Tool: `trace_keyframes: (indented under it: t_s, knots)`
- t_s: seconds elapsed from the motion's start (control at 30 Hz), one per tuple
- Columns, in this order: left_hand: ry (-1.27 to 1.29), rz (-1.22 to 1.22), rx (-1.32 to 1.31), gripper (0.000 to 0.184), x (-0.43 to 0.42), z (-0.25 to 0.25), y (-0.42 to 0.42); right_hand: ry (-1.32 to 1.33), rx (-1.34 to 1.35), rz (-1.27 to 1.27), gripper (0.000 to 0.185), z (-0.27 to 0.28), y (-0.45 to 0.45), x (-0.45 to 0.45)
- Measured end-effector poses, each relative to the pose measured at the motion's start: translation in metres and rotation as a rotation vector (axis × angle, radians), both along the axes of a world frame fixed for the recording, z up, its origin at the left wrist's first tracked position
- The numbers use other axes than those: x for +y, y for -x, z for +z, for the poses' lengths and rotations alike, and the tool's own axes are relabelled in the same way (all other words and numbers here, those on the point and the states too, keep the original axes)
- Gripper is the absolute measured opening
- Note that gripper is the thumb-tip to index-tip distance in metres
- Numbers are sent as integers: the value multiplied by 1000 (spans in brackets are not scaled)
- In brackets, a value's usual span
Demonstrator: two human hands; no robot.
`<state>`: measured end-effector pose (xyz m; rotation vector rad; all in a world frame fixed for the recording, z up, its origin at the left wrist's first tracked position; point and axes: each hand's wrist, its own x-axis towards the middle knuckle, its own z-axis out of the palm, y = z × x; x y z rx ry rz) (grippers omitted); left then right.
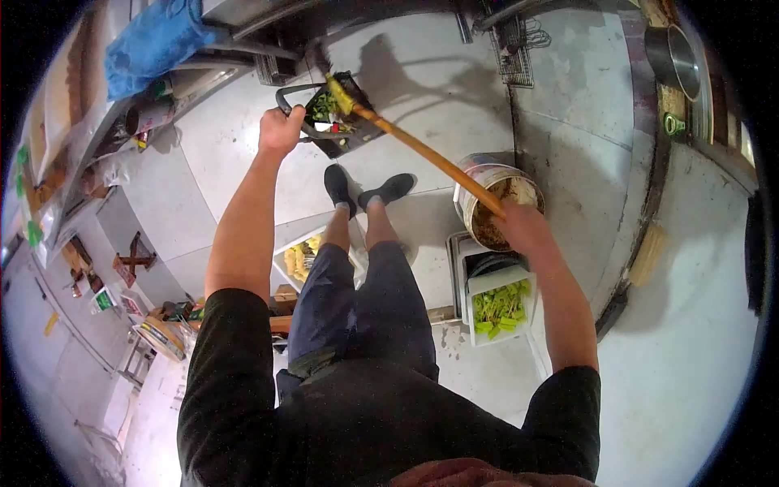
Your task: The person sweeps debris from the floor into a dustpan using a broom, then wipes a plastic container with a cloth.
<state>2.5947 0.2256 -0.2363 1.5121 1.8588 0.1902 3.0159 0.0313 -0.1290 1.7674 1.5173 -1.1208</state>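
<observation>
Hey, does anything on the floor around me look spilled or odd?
The white bucket by your right hand looks odd: its inside is smeared brown. The green scraps sit in the dustpan, probably just sweepings.

The pale grey floor (584,81) is laid in large smooth panels with thin dark seams. A pair of dark closed shoes (389,188) stands on it. Right of them is a round white plastic bucket (485,172), smeared brown inside; nearby, a white rectangular plastic tub of cut green stalks (491,281). A black plastic dustpan (330,151) holding green scraps is at floor level, contact unclear.
</observation>
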Motion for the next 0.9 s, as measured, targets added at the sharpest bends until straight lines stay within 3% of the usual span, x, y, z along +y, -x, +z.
trace_keyframes:
  t_s: [0.07,0.27,0.4,0.53,0.63,0.77,0.9]
  knots:
    - [35,25,-29,48,-2,-2,11,-11,-62,-77,37,26,-6,-11]
    - [65,48,-86,44,-9,17,26,4,-165,-127,38,14,-13,-35]
    - [-27,10,-60,46,-15,-12,36,-26,-5,-219,38,-44,16,-80]
    - [42,-36,19,50,-7,-6,32,95,204,-324,38,-57,75,-75]
    - [32,-13,-32,49,-5,-4,41,-56,334,-428,37,-41,74,-95]
    - [88,-17,-67,47,-1,10,46,-41,60,-338,38,21,50,-77]
    - [95,20,-104,42,0,19,50,-41,-73,-262,38,19,26,-59]
